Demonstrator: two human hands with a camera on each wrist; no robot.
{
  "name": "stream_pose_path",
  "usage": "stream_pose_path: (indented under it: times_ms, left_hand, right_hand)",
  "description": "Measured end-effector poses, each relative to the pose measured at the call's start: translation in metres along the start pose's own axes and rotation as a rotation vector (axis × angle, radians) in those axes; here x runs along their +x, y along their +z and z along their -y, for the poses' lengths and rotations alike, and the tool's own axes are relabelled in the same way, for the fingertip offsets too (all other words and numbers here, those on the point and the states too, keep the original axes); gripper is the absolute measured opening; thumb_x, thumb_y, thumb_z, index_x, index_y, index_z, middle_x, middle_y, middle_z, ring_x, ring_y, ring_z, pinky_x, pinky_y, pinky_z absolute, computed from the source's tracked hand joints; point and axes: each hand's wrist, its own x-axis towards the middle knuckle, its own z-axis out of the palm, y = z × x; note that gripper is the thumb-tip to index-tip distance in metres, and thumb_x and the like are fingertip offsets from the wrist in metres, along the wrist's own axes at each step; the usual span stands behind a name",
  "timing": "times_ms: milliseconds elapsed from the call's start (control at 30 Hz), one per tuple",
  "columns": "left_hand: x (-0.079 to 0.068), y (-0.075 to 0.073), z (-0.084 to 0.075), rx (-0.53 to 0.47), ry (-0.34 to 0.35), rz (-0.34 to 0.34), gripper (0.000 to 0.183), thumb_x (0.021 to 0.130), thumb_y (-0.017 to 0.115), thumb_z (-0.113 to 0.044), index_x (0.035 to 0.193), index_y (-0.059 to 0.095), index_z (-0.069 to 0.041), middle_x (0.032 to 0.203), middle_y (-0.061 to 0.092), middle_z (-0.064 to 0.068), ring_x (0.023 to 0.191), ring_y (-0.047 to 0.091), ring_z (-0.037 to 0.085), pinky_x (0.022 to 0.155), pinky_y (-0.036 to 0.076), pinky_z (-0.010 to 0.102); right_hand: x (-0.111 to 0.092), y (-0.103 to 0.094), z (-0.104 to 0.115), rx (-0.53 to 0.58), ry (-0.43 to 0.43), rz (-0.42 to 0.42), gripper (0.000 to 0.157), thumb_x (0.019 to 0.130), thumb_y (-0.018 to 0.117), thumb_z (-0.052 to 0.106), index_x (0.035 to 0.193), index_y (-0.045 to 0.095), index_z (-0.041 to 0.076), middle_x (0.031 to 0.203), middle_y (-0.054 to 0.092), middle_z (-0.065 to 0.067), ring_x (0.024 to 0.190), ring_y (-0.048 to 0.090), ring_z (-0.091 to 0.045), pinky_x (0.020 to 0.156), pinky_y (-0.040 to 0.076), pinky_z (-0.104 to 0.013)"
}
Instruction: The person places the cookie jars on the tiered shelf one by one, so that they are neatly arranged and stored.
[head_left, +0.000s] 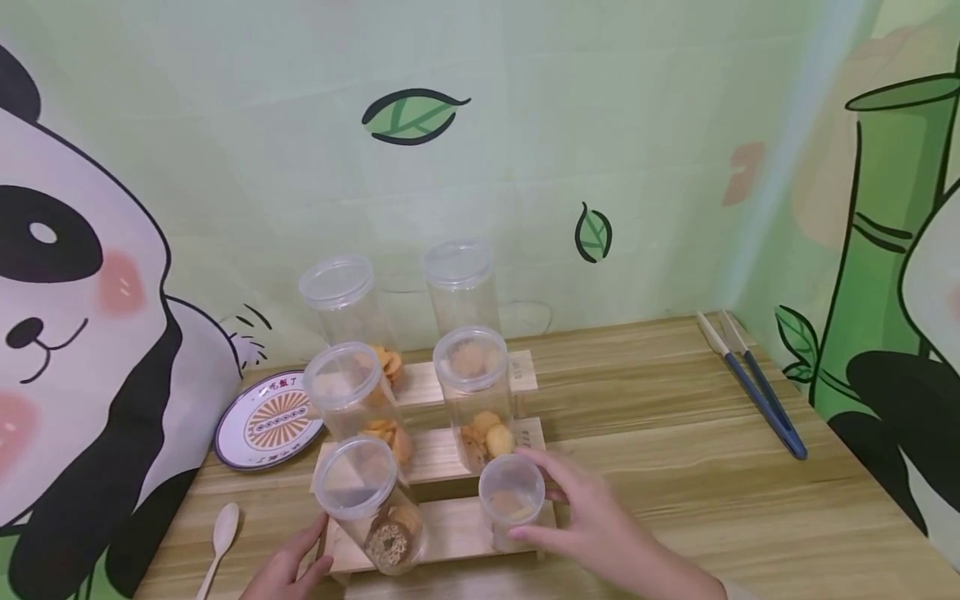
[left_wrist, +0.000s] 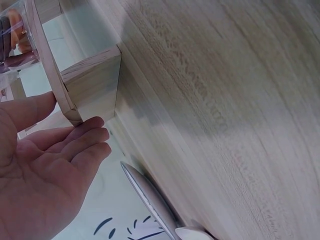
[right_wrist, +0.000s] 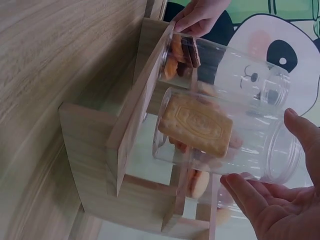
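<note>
A stepped wooden stand [head_left: 457, 533] bears several clear lidded jars of biscuits. My left hand [head_left: 288, 567] holds the left end of its front step; in the left wrist view, thumb and fingertips lie on either side of the board [left_wrist: 95, 82]. My right hand [head_left: 600, 521] grips the front-right jar [head_left: 512, 492] near its lid, thumb on one side and fingers on the other. A rectangular biscuit [right_wrist: 197, 125] shows inside it in the right wrist view. Whether this jar's base touches the step I cannot tell. Beside it stands the front-left jar [head_left: 367, 500] with a ring-shaped biscuit.
Behind are the middle jars [head_left: 476, 392] and back jars [head_left: 461, 287]. A patterned plate [head_left: 273, 421] leans at the left, with a pale spoon [head_left: 223, 533] in front. Blue-handled tongs [head_left: 757, 392] lie on the table at the right. A panda-printed cloth [head_left: 525, 167] hangs behind.
</note>
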Motion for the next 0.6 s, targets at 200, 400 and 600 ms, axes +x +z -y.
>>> stream_pose_path:
  times_ms: [200, 400, 600]
  left_hand:
    - [0.000, 0.000, -0.001, -0.014, -0.041, 0.002, 0.064, 0.094, 0.064, -0.021, 0.137, 0.037, 0.018, 0.134, 0.045, 0.035, 0.122, 0.045, 0.048, 0.096, 0.039, 0.058]
    - [0.000, 0.000, 0.000, -0.005, -0.020, 0.005, 0.064, 0.094, 0.063, -0.021, 0.137, 0.037, 0.018, 0.134, 0.045, 0.035, 0.122, 0.045, 0.048, 0.096, 0.039, 0.058]
    - [0.000, 0.000, 0.002, 0.008, 0.020, 0.009, 0.063, 0.095, 0.062, -0.021, 0.135, 0.036, 0.020, 0.133, 0.045, 0.037, 0.121, 0.046, 0.048, 0.094, 0.040, 0.059]
  right_hand:
    - [0.005, 0.009, -0.002, 0.011, 0.005, -0.005, 0.076, 0.074, 0.085, 0.027, 0.139, 0.048, 0.014, 0.125, 0.053, 0.011, 0.110, 0.056, -0.016, 0.086, 0.051, -0.025]
    - [0.007, 0.014, -0.003, -0.006, 0.050, 0.007, 0.077, 0.074, 0.083, 0.035, 0.140, 0.048, 0.014, 0.126, 0.052, 0.010, 0.111, 0.056, -0.015, 0.086, 0.050, -0.023]
    - [0.008, 0.020, -0.006, -0.013, 0.047, 0.000, 0.077, 0.073, 0.085, 0.028, 0.139, 0.048, 0.013, 0.133, 0.049, 0.006, 0.113, 0.054, -0.017, 0.087, 0.050, -0.023]
